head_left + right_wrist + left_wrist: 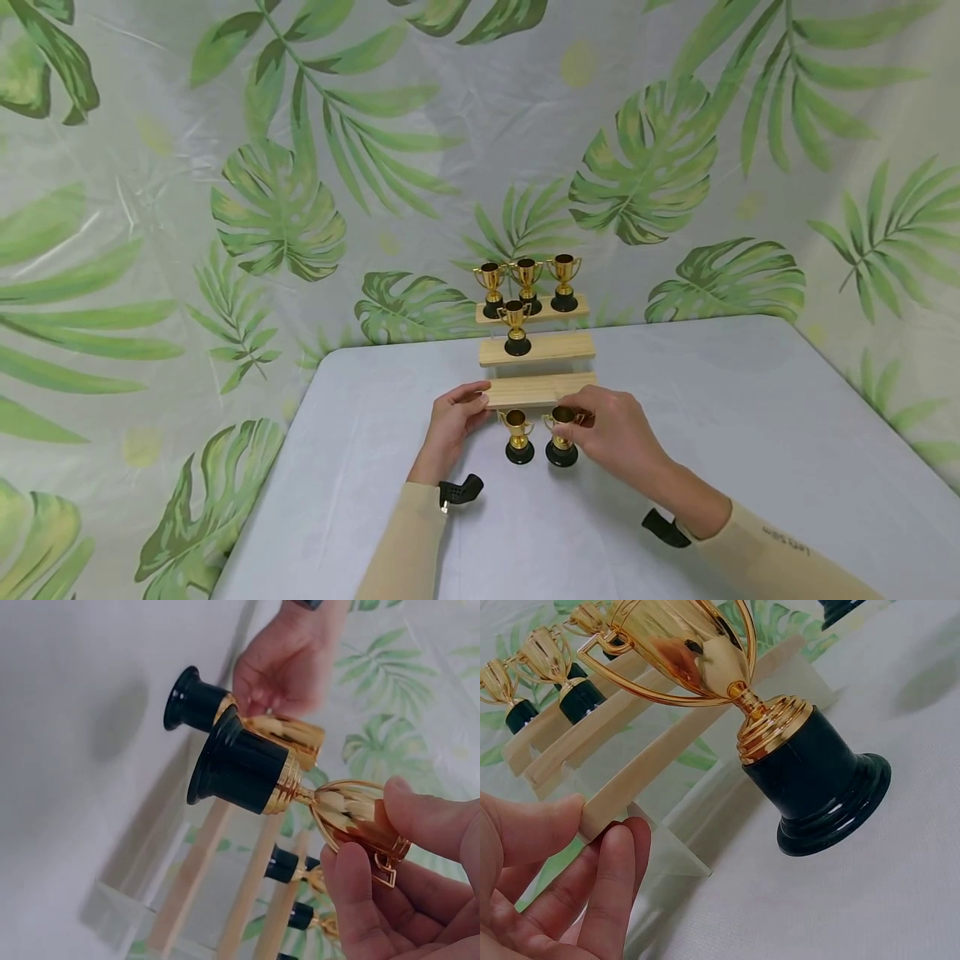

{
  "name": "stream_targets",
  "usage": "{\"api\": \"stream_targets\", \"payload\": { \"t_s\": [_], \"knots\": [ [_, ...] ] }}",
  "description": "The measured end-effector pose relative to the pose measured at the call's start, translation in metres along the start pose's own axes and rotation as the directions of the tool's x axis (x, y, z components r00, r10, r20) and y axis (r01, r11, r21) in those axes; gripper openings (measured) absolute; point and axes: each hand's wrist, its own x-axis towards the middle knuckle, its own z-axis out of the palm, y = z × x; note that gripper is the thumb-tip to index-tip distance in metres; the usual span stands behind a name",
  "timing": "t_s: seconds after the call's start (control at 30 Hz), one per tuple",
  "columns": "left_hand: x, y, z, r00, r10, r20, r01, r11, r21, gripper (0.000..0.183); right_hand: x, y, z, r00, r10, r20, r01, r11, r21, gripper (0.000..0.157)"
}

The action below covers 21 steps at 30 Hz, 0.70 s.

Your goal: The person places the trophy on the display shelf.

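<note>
A stepped display stand with three wooden shelves stands on the table. My left hand (450,425) pinches the left end of the lowest shelf (641,776) between thumb and fingers. My right hand (615,429) grips a small gold trophy cup (247,769) by its bowl and handles, its black base (562,454) downward. Just left of it is a second trophy cup (517,433), upright in front of the lowest shelf and close to my left hand. Whether the gripped cup's base touches the table cannot be told.
Three more trophy cups stand on the top shelf (532,317), and one trophy cup (517,325) is at the middle shelf's (562,347) left half. A white-covered table (360,433) lies below, with a leaf-patterned curtain (525,125) behind.
</note>
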Motion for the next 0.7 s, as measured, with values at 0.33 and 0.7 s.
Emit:
{"api": "stream_targets", "payload": {
  "t_s": [0.33, 0.7],
  "knots": [
    [0.002, -0.002, 0.000, 1.000, -0.011, -0.023, 0.010, 1.000, -0.015, 0.031, 0.017, 0.003, -0.008, 1.000, -0.005, -0.010, 0.005, 1.000, -0.014, 0.027],
    [0.001, -0.001, 0.002, 1.000, -0.010, -0.030, 0.009, 1.000, -0.009, 0.031, 0.038, 0.009, -0.017, 0.999, -0.027, -0.032, 0.026, 1.000, -0.013, 0.027]
  ]
}}
